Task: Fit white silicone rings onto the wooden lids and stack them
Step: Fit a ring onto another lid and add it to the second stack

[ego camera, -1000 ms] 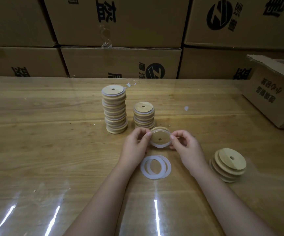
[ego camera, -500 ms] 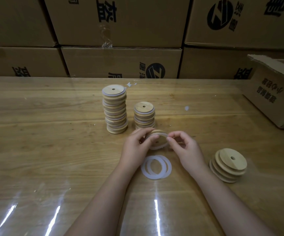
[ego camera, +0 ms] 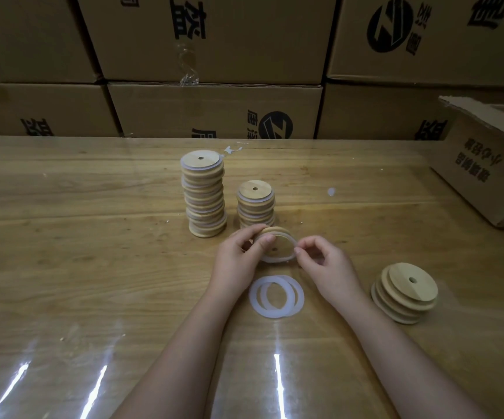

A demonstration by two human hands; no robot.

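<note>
My left hand [ego camera: 238,261] grips a round wooden lid [ego camera: 276,244] with a small centre hole, thumb lying across its face. A white silicone ring [ego camera: 278,259] sits around the lid's rim, and my right hand [ego camera: 325,264] pinches that ring at the lid's right edge. Two loose white rings [ego camera: 276,296] lie overlapping on the table just below my hands. A tall stack of ringed lids [ego camera: 204,193] and a shorter stack of ringed lids [ego camera: 255,204] stand behind. A leaning pile of bare wooden lids [ego camera: 405,291] lies at the right.
The wooden table [ego camera: 78,252] has a glossy clear cover with light glare near its front. Closed cardboard boxes [ego camera: 214,110] form a wall along the back edge. An open cardboard box [ego camera: 486,164] stands on the table at the far right.
The lid has tipped from facing me to a flatter tilt, and my left thumb now lies across its face. My right fingers have moved in along the ring at the right rim.
</note>
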